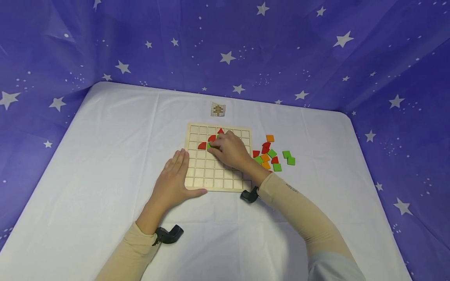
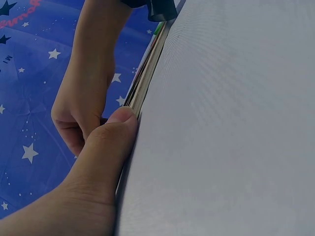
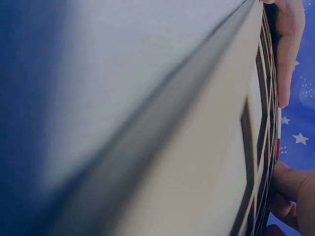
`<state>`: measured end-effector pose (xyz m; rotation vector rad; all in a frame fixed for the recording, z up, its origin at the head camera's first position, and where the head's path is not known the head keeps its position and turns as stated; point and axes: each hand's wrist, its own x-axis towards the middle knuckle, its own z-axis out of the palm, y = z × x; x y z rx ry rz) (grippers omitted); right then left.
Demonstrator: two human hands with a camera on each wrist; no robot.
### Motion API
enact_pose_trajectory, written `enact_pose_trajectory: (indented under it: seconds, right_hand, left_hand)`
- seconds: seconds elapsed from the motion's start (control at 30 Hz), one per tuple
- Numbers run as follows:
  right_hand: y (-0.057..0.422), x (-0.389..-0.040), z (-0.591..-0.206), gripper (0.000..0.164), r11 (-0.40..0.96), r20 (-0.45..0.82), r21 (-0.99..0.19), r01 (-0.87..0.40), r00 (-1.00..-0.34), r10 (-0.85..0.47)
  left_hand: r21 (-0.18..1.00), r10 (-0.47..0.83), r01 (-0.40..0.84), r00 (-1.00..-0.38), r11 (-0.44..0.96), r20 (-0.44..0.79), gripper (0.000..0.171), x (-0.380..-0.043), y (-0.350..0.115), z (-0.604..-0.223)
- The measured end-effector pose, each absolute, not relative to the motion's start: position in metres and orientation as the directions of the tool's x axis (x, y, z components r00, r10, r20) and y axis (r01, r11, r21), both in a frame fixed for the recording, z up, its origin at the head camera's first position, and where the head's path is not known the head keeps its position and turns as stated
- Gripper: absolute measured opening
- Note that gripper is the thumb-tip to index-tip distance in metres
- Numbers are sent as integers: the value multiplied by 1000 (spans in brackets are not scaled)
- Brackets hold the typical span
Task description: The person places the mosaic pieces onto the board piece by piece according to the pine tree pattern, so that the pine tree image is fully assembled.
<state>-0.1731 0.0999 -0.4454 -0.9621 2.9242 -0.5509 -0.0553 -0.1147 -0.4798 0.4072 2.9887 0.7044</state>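
Note:
A wooden grid board point(image 1: 199, 182) lies on the white-covered table. My left hand point(image 1: 171, 179) rests at its near left corner, straight fingers along the left edge and thumb on the front edge; the left wrist view shows that thumb point(image 2: 106, 147) against the rim. Over the board's upper middle, my right hand point(image 1: 232, 150) has curled fingers and pinches a green tile point(image 1: 209, 146), partly hidden by the fingertips. Beside it sit a red quarter-round piece point(image 1: 202, 146) and another red quarter-round point(image 1: 211, 138). A red triangle point(image 1: 220, 131) is in the top row.
Loose red, green and orange pieces lie right of the board, among them an orange square point(image 1: 270, 138) and a green square point(image 1: 291, 161). A small pattern card point(image 1: 218, 109) lies behind the board. A starry purple cloth point(image 1: 197, 47) hangs around the table.

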Motion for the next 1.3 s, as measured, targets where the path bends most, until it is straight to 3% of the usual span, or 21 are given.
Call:
enact_pose_trajectory:
  seconds: [0.27, 0.53, 0.73, 1.07, 1.3]
  right_hand:
    - [98, -173, -444, 22, 752, 101, -373, -543, -830, -549]
    - [107, -172, -445, 36, 747, 118, -383, -543, -831, -544]
    - [132, -172, -436, 36, 739, 153, -424, -523, -846, -511]
    - [214, -195, -432, 40, 851, 27, -427, -305, -945, -325]
    - [267, -206, -434, 44, 893, -119, -425, -150, -968, -219]
  left_hand:
    - [446, 267, 247, -964, 860, 19, 133, -55, -115, -478]
    - [446, 262, 245, -965, 861, 23, 134, -55, -115, -480]
    - [445, 260, 240, -965, 863, 17, 135, -56, -115, -480]
    - [455, 253, 231, -967, 860, 12, 135, -56, -115, -479]
    - [456, 256, 233, -967, 859, 10, 135, -56, -115, -479]
